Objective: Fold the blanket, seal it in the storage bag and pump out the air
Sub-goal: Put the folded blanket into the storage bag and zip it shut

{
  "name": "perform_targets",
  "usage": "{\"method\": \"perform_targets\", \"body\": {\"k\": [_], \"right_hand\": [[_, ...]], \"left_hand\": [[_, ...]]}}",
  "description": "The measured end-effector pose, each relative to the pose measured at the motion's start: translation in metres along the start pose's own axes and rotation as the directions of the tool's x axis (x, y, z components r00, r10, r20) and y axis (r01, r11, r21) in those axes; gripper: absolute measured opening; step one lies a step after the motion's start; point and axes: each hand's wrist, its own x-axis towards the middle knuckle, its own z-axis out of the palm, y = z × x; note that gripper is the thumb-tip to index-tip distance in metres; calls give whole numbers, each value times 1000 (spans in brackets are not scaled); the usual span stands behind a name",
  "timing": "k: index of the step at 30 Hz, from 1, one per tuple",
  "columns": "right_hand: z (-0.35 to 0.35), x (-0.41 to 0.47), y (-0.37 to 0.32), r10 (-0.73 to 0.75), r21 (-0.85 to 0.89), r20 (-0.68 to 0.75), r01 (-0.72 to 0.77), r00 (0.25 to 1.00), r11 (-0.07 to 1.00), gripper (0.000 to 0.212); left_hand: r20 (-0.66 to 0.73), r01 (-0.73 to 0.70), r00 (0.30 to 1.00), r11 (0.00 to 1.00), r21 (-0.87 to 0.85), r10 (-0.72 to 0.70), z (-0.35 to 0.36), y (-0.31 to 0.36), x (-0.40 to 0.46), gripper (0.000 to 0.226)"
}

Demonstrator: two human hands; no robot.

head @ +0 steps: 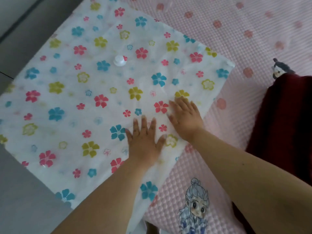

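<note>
A clear storage bag [81,92] printed with red, blue and yellow flowers lies flat across the pink bed, its left part hanging over the bed's edge. A white round valve cap [119,60] stands on its upper middle. My left hand [144,139] lies flat on the bag near its right side, fingers spread and straight. My right hand [184,118] rests flat beside it, closer to the bag's right edge, fingers straight. A dark red folded blanket [283,125] lies on the bed at the right, outside the bag.
The pink textured bedspread [244,39] with faded flower dots covers the bed. It carries a cartoon figure print [195,206] near the bottom and a smaller one [280,68] by the blanket. Grey floor [22,191] shows at the left.
</note>
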Motion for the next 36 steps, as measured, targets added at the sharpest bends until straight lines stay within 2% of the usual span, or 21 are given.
{"method": "perform_targets", "body": {"k": [1,2,3,4,6,8,10,12,15,18,21,26,27,29,31,33,36], "right_hand": [[-3,-10,7,115,155,-140,-93,983,983,61],[-6,-21,15,251,277,-272,-174,929,945,64],[-8,-31,22,401,386,-340,-262,850,884,66],[-10,-38,28,545,512,-320,-343,775,788,66],[-13,-44,34,741,739,-104,-447,663,504,54],[-17,-49,32,767,858,121,-455,630,238,46],[-22,-53,30,736,904,236,-421,634,72,46],[-29,-56,25,707,923,278,-386,651,-7,43],[-32,-58,21,680,919,329,-388,656,-70,37],[-29,-58,21,671,913,361,-393,648,-111,36],[-27,-60,17,674,914,345,-397,653,-82,35],[-23,-63,9,663,917,290,-400,690,16,40],[-22,-64,7,670,919,259,-390,695,50,39],[-20,-65,5,703,939,143,-320,696,126,35],[-18,-68,2,712,951,32,-241,701,194,33],[-14,-70,0,650,948,-27,-186,759,257,33],[-8,-71,5,562,933,45,-236,826,272,34]], "left_hand": [[56,-82,995,997,1,81,-4,13,-3,91],[114,-153,982,988,-15,154,-6,28,-6,91],[166,-198,965,979,-47,203,-9,44,-9,91],[197,-218,954,973,-70,228,-10,58,-11,92],[172,-224,957,971,-80,235,-13,78,-14,83],[56,-212,974,970,-118,220,-15,86,-15,62],[-15,-206,978,959,-197,207,-17,85,-16,51],[-34,-218,976,947,-236,216,-21,81,-17,44],[-49,-202,979,964,-174,197,-32,77,-16,36],[-45,-192,981,980,-53,190,-34,79,-19,48],[-47,-189,981,982,-2,189,-33,80,-21,46],[-54,-146,989,981,-130,140,-35,74,-15,25],[-77,-167,985,975,-145,158,-35,71,-15,26],[-95,-250,967,951,-184,236,-32,67,-13,41],[-45,-303,952,917,-259,302,-32,63,-13,43],[38,-279,952,911,-303,304,-30,59,-10,38],[121,-228,952,917,-328,280,-33,56,-4,38]]}}
